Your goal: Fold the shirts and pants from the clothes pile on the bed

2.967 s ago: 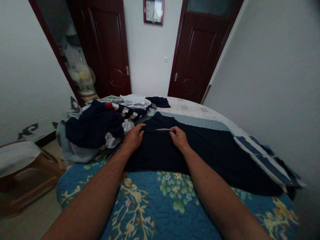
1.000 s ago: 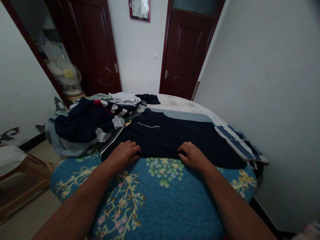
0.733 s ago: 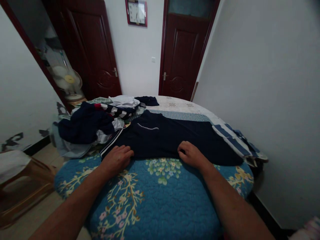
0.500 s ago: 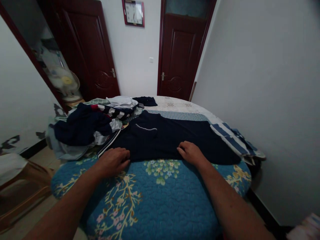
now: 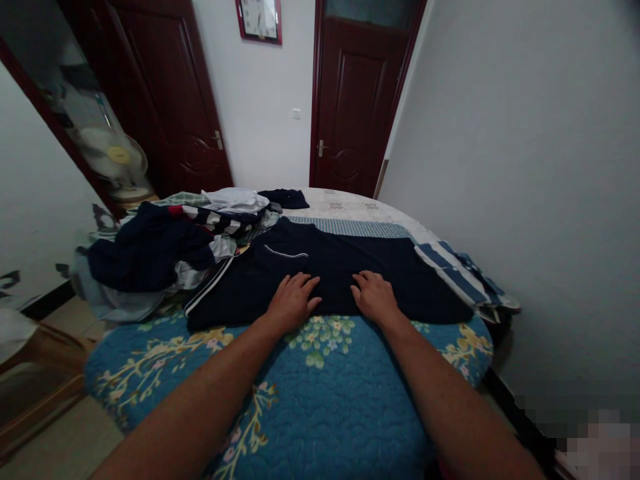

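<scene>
Dark garment (image 5: 340,257): laid out flat over a blue floral quilt (image 5: 345,393), which shows along the garment's near side; white trim at its left end.
Left hand (image 5: 294,301): palm down on the garment's near part, fingers loosely spread, gripping nothing.
Right hand (image 5: 374,295): likewise on the garment, apart from the left.
Clothes pile (image 5: 150,247): left of the garment.
Striped cloth (image 5: 453,270): blue-and-white, at the garment's right end.

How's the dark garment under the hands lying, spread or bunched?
Spread. The dark garment lies broad and nearly flat on the blue cover, left hand and right hand on it. Can't tell whether any is folded underneath.
</scene>
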Motion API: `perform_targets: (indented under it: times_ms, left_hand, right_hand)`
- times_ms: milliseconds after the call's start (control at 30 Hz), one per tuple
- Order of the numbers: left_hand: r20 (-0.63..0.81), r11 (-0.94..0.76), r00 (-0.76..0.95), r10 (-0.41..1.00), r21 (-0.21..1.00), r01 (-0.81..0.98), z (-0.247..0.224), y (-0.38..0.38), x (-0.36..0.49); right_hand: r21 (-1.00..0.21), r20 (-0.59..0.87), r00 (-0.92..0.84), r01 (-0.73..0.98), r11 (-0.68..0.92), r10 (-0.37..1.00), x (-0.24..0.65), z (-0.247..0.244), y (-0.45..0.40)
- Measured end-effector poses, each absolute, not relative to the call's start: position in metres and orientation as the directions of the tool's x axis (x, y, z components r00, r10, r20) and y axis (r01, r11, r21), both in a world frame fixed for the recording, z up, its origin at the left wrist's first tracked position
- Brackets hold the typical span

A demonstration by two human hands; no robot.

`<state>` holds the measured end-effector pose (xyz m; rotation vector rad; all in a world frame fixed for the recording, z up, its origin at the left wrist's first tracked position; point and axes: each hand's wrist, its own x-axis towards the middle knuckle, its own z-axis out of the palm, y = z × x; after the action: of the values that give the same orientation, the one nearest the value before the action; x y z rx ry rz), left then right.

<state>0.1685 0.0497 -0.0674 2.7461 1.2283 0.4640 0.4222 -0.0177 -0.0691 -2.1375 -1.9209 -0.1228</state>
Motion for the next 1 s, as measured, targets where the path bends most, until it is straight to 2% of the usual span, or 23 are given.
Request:
perform_targets:
  times_ms: [267, 400, 533, 800, 1000]
  left_hand:
    - [0.138, -0.573, 0.560, 0.817, 0.097, 0.814, -0.074, 0.061, 0.146]
    - [0.089, -0.539, 0.532, 0.842, 0.089, 0.837, -0.070, 0.069, 0.150]
    - [0.044, -0.472, 0.470, 0.882, 0.102, 0.876, -0.069, 0.078, 0.149]
    - [0.092, -0.489, 0.483, 0.871, 0.051, 0.871, -0.076, 0.085, 0.138]
    - [0.081, -0.466, 0.462, 0.883, 0.038, 0.884, -0.076, 0.084, 0.137]
  right_hand:
    - [-0.184, 0.096, 0.377, 0.916, -0.356, 0.921, 0.450, -0.066, -0.004]
    - [-0.203, 0.158, 0.313, 0.939, -0.279, 0.937, 0.437, -0.060, -0.012]
    - [-0.249, 0.083, 0.211, 0.951, -0.185, 0.974, 0.417, -0.061, -0.022]
    - [-0.249, -0.021, 0.380, 0.894, -0.373, 0.925, 0.442, -0.067, -0.026]
    - [-0.216, 0.004, 0.456, 0.869, -0.444, 0.890, 0.503, -0.074, -0.035]
